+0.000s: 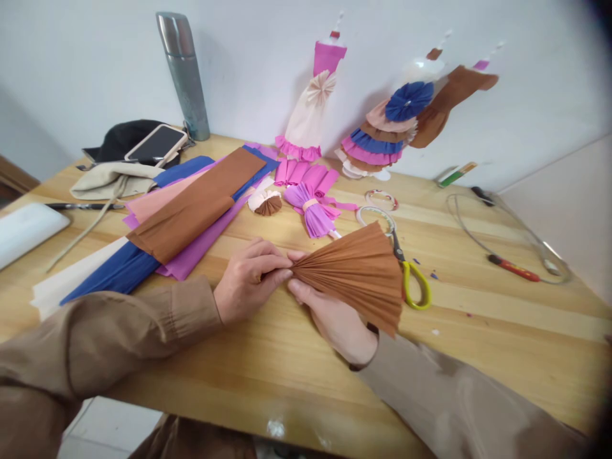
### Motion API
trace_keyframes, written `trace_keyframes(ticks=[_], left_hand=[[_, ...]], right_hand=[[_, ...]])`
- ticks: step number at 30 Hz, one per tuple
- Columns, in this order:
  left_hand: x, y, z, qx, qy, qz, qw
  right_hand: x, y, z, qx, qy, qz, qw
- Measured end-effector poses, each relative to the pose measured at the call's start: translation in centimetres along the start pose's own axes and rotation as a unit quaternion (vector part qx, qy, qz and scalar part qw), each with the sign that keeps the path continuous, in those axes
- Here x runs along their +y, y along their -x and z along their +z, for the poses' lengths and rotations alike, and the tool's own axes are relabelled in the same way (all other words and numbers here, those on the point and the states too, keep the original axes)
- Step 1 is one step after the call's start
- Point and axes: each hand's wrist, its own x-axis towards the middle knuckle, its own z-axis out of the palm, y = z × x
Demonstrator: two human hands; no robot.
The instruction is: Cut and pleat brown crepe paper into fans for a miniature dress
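Note:
A brown pleated crepe paper fan [356,271] spreads out to the right above the table, gathered to a narrow end on its left. My left hand [251,280] pinches that gathered end between thumb and fingers. From below, my right hand [329,312] also grips the paper close to the same end; part of this hand is hidden under the pleats. Just beyond lie a purple paper bow [313,207] and a small brown and white pleated paper piece [265,202]. Scissors with yellow handles [415,285] rest partly behind the fan's wide edge.
Folded crepe paper sheets [196,207] are stacked at left. Paper dresses [308,115] lean on the wall, near a steel flask [184,76]. A phone [157,143] lies by a black cap [124,137]. Tape rolls [377,217] and a corded red tool [514,268] are at right.

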Motion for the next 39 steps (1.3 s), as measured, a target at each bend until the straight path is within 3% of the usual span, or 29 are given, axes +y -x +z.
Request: trace_keyframes(ticks=[6, 13, 20, 29, 32, 34, 36, 39], left_hand=[[-0.3, 0.1, -0.1, -0.025, -0.037, -0.001, 0.999], [-0.3, 0.3, -0.1, -0.044, -0.025, -0.039, 0.998], [-0.7, 0.4, 0.2, -0.034, 0.020, -0.019, 0.999], [0.0, 0.3, -0.2, -0.060, 0.011, -0.052, 0.997], [-0.4, 0.3, -0.3, -0.061, 0.034, -0.080, 0.994], [-0.8, 0.1, -0.5, -0.051, 0.045, -0.118, 0.991], [-1.3, -0.2, -0.8, -0.039, 0.033, -0.148, 0.988], [-1.9, -0.9, -1.4, -0.031, 0.003, -0.170, 0.985]], right_hand=[[0.7, -0.4, 0.4, 0.057, -0.121, 0.077, 0.988], [0.1, -0.6, 0.4, 0.079, -0.154, 0.111, 0.979], [-0.6, -0.9, 0.8, 0.088, -0.231, 0.170, 0.954], [-1.4, -1.9, 0.2, 0.036, -0.215, 0.177, 0.960], [-2.2, -2.5, -0.6, -0.039, -0.119, 0.143, 0.982], [-3.2, -2.9, -1.9, -0.111, 0.047, 0.088, 0.989], [-4.5, -3.3, -3.5, -0.126, 0.256, 0.014, 0.958], [-5.8, -4.0, -6.4, -0.089, 0.458, -0.009, 0.884]])
